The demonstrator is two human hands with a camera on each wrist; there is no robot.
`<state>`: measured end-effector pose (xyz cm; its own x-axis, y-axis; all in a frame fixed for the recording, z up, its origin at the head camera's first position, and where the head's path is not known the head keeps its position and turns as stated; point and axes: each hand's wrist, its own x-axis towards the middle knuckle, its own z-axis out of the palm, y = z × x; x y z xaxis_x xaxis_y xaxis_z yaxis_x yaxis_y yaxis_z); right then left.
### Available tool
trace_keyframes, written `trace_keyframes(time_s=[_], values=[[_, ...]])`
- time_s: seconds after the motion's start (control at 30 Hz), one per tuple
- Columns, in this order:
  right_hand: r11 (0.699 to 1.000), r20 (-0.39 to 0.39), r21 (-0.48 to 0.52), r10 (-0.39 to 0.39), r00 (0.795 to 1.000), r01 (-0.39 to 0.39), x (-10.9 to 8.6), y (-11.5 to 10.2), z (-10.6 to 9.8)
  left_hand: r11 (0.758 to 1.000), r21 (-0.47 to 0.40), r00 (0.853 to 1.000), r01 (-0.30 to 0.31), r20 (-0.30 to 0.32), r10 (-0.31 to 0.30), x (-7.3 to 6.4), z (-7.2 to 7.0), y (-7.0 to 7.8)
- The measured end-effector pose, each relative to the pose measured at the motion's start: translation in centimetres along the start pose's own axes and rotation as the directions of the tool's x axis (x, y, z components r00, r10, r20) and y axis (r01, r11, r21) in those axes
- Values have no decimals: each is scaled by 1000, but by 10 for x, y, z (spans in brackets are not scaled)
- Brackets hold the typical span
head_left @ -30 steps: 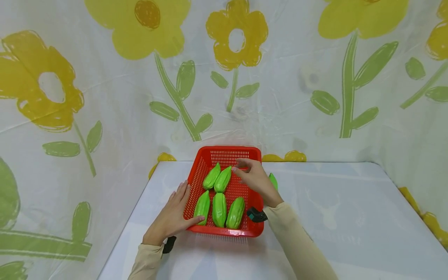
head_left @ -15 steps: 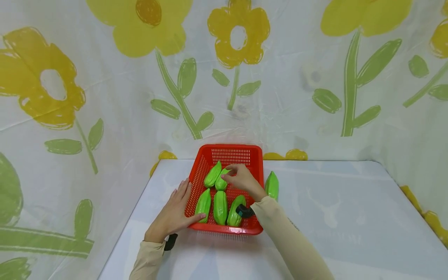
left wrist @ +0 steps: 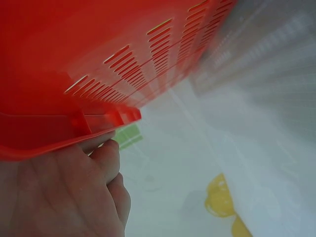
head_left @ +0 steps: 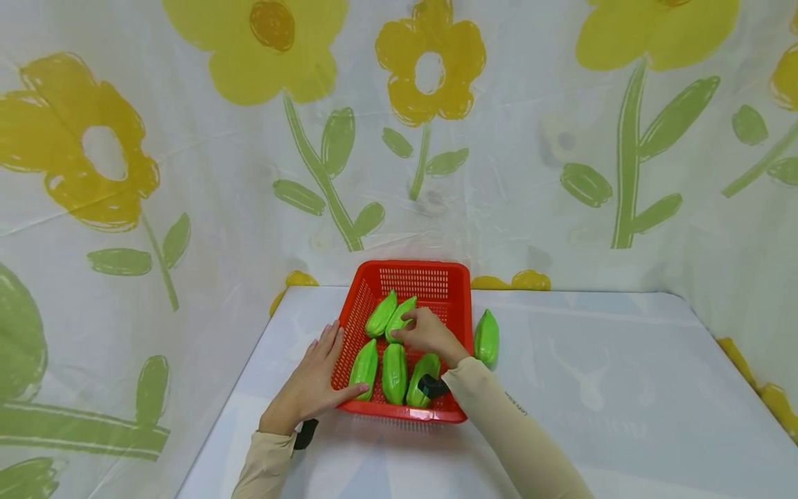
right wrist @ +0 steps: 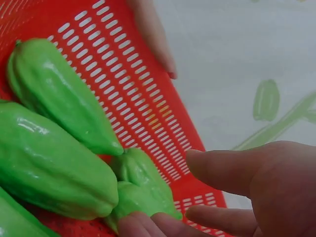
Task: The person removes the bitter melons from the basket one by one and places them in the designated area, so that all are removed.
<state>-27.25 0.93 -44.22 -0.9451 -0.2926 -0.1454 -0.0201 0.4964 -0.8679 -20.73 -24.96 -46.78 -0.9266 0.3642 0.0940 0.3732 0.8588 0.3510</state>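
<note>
A red slatted plastic basket (head_left: 459,388) stands on the table, with several glossy green ridged gourds (head_left: 394,374), pointed at one end, inside. My left hand (head_left: 314,378) holds its near-left corner. Its thumb lies over the rim, while the fingers run along the outside of the left wall, under the rim in the left wrist view. My right hand (head_left: 430,334) reaches into the basket over the back-right gourd (head_left: 399,315), fingertips close at its side. In the right wrist view, thumb and fingers (right wrist: 222,219) stand apart near this gourd (right wrist: 145,180), partly hidden by fingertips.
Another green gourd (head_left: 487,339) lies on the white table (head_left: 592,416), just right of the basket. A white curtain with yellow flowers (head_left: 511,194) hangs behind the table and along its left side. Black camera straps (head_left: 432,386) sit at both wrists.
My right hand has moved left and down from the basket's back right to the back-right gourd. The gourd outside the basket has come into fuller view. My left hand keeps its place.
</note>
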Motion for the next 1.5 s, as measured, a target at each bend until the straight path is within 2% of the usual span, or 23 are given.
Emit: trace_keyframes(time_s=[0.2,0.57,1.33,1.5], values=[[998,30,-61,-28,999,30,0,2,4,1000,3,1000,6,0,-6,-2,0,1],[994,74,-110,29,997,-21,2,8,11,1000,1,1000,10,6,-10,-2,0,1],[976,88,-220,28,996,-8,-2,5,17,1000,6,1000,0,-7,0,-1,2,0],[976,95,-218,21,995,0,-2,5,18,1000,0,1000,1,-8,-1,-1,1,1]])
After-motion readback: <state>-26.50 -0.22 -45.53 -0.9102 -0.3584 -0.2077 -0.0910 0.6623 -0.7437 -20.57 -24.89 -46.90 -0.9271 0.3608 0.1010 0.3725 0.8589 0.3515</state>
